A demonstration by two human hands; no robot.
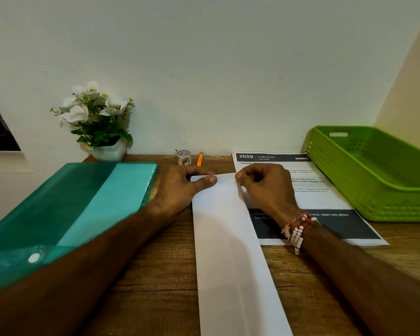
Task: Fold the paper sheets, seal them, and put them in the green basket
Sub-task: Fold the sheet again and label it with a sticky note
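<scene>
The folding step is in hand. A folded sheet [228, 251], white and already narrowed to a long strip, runs from the bottom middle of the frame up to the centre, lying on the desk [155, 275].

Both hands work its far end. The left hand [183, 184] holds the upper left corner, thumb flat on top and fingers curled behind the edge. The right hand [264, 187] pinches the upper right corner between thumb and fingertips, seemingly aligning the edges.

A printed sheet [325, 197] lies flat just right of the strip, partly under the right wrist, and is not yet folded. The green basket [344, 175] stands at the right of the frame, touching or just over that sheet's far corner; nothing shows inside it.

The tape [183, 157] and an orange pen-like tool [199, 159] sit at the wall, just above the hands. A teal folder [66, 209] fills the left.

Next, I judge, the crease needs pressing down along its length, perhaps a further fold. Then one hand must keep the strip closed while the other reaches for the tape.
</scene>
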